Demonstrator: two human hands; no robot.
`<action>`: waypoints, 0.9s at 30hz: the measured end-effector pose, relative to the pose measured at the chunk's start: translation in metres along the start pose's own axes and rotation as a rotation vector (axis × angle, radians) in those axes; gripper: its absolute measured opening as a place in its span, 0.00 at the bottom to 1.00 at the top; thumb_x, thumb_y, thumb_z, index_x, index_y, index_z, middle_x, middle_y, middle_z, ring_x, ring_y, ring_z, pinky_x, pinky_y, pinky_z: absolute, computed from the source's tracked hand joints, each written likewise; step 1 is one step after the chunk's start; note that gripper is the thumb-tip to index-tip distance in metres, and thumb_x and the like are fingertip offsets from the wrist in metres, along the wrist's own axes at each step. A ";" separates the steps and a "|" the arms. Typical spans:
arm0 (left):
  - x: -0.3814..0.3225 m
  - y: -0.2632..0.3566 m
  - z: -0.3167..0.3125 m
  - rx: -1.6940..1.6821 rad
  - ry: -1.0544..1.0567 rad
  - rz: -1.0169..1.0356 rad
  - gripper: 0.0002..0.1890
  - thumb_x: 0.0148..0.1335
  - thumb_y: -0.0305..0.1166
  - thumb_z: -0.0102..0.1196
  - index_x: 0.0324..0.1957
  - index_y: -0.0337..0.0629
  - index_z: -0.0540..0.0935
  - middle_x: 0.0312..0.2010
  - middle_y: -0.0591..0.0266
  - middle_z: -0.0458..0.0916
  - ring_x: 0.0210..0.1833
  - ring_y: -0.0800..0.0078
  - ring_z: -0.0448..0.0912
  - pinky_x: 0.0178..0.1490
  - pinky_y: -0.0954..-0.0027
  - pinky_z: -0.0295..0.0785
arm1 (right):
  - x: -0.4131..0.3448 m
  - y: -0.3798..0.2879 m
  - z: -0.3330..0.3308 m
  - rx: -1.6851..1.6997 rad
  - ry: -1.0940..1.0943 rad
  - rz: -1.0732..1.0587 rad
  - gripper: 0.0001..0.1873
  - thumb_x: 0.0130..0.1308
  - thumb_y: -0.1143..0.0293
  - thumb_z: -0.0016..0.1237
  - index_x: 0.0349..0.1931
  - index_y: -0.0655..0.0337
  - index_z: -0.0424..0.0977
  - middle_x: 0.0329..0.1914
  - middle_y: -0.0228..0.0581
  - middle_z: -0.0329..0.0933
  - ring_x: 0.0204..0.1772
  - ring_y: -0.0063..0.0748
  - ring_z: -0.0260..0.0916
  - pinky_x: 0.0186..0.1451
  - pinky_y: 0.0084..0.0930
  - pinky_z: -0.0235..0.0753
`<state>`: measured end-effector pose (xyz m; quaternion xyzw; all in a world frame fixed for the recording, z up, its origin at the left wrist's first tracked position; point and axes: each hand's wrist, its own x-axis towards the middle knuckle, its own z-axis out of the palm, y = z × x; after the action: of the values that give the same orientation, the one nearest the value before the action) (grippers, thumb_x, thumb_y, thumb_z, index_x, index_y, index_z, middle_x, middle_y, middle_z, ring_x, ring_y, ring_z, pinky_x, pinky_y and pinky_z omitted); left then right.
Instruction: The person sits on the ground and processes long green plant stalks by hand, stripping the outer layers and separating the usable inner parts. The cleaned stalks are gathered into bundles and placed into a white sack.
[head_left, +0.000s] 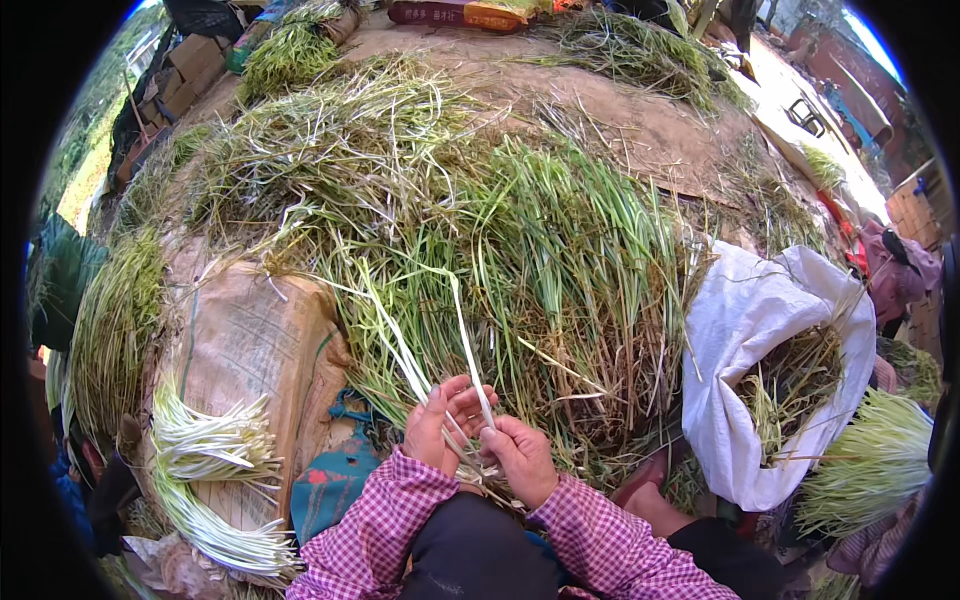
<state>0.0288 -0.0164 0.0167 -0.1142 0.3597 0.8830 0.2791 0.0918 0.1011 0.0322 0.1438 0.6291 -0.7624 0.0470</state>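
Note:
My left hand (442, 427), its fingers partly curled, holds a few long pale stalks (405, 356) that fan up over the green pile. Close beside it, my right hand (521, 457) pinches one white stalk (466, 337) near its lower end between thumb and finger. Dry leafy strands hang beneath both hands, above my knee. A big heap of long green stalks (555, 247) with brownish lower ends lies in front of me. On a flat, wrapped sack-covered block (247, 330) at the left rest two bunches of trimmed white stalks (214, 439).
A white woven sack (735, 322), rolled open, holds dry plant scraps at the right. Another pale bunch (870, 457) is beside it, near a person's sleeve. Loose pale straw (337, 150) covers the ground beyond. Green bundles (116, 337) lie at the far left.

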 end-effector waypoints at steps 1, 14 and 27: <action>-0.001 0.000 0.002 0.050 0.046 -0.043 0.25 0.65 0.46 0.39 0.53 0.31 0.64 0.46 0.43 0.74 0.52 0.54 0.72 0.54 0.57 0.69 | 0.001 0.000 0.003 -0.084 -0.043 -0.083 0.08 0.63 0.71 0.44 0.37 0.65 0.73 0.25 0.32 0.71 0.29 0.21 0.68 0.34 0.17 0.69; -0.025 0.010 0.006 -0.020 -0.139 -0.314 0.28 0.67 0.49 0.31 0.58 0.36 0.59 0.50 0.41 0.70 0.56 0.50 0.68 0.56 0.52 0.67 | -0.022 -0.005 -0.008 0.063 -0.392 0.298 0.09 0.61 0.69 0.46 0.37 0.65 0.74 0.28 0.28 0.72 0.33 0.17 0.66 0.37 0.15 0.67; -0.019 0.018 0.013 0.130 -0.283 -0.294 0.25 0.59 0.38 0.52 0.55 0.36 0.65 0.41 0.46 0.77 0.45 0.53 0.77 0.51 0.54 0.72 | -0.020 -0.019 -0.003 -0.024 -0.460 0.116 0.11 0.62 0.68 0.45 0.40 0.65 0.73 0.34 0.33 0.73 0.39 0.22 0.67 0.43 0.19 0.67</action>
<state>0.0336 -0.0255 0.0436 -0.0220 0.3525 0.8150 0.4593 0.1064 0.1062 0.0548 0.0016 0.6015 -0.7637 0.2345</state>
